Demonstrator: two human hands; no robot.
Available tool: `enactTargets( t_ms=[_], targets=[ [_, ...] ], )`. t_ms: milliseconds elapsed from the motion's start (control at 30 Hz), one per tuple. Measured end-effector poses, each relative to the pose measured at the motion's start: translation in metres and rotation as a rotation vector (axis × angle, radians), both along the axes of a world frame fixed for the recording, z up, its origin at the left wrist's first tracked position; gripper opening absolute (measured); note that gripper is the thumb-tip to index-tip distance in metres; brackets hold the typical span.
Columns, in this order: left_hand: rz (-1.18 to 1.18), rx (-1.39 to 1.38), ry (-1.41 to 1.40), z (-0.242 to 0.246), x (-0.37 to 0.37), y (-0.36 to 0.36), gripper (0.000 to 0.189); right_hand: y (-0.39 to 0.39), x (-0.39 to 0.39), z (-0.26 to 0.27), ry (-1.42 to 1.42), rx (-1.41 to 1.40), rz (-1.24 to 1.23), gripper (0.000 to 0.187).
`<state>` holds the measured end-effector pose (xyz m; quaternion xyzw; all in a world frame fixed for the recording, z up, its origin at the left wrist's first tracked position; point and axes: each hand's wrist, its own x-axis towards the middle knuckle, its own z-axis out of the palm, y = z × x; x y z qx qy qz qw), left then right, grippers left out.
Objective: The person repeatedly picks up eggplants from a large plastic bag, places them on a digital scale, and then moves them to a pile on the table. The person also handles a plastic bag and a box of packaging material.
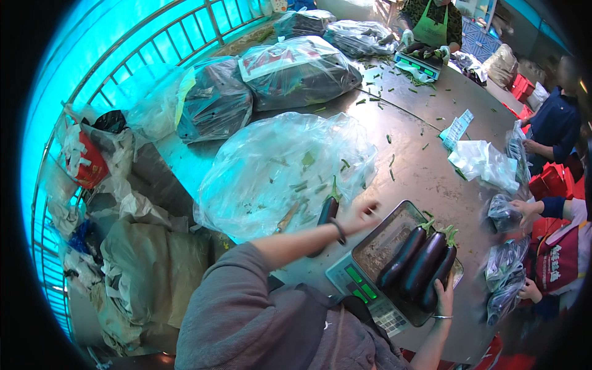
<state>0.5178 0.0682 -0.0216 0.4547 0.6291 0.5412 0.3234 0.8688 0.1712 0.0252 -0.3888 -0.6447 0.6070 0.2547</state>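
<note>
Several dark purple eggplants [419, 263] lie side by side on the metal pan of a digital scale [377, 245], green stems towards the far side. My right hand [445, 296] rests against the near right side of these eggplants, at the pan's edge. Blurred by motion, my left hand [363, 217] hangs between the pan and a single eggplant [329, 209], whose lower part is partly hidden behind my forearm; its fingers look empty, but their spread is unclear. A knife [287, 217] with a light handle lies on a clear plastic sheet [259, 162] to the left, among cut stems.
Bagged eggplants [296, 76] line the far left of the metal table [416, 175]. White plastic bags [485, 164] lie at right. A person in a green apron [430, 27] handles eggplants at another scale [418, 67]. More people handle bags along the right edge. Sacks [143, 273] are piled at left.
</note>
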Motion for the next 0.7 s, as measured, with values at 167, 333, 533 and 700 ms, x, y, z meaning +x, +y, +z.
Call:
enactTargets(
  t_ms=[167,333,533,700],
  targets=[
    [0.467,0.043,0.255,-0.004,-0.231,-0.068,0.041,0.000,-0.009,0.019,-0.184,0.274,-0.232,0.075],
    [0.776,-0.028,0.802,0.035,-0.459,-0.122,0.037,-0.029,-0.123,0.077,-0.366,0.523,-0.359,0.055],
    [0.787,-0.040,1.076,0.082,-0.625,-0.079,0.045,-0.068,-0.363,0.058,-0.569,0.517,0.219,0.041],
    [0.642,-0.218,1.094,0.116,-0.705,-0.009,0.059,-0.112,-0.413,-0.006,-1.308,0.276,0.726,0.065]
  ],
)
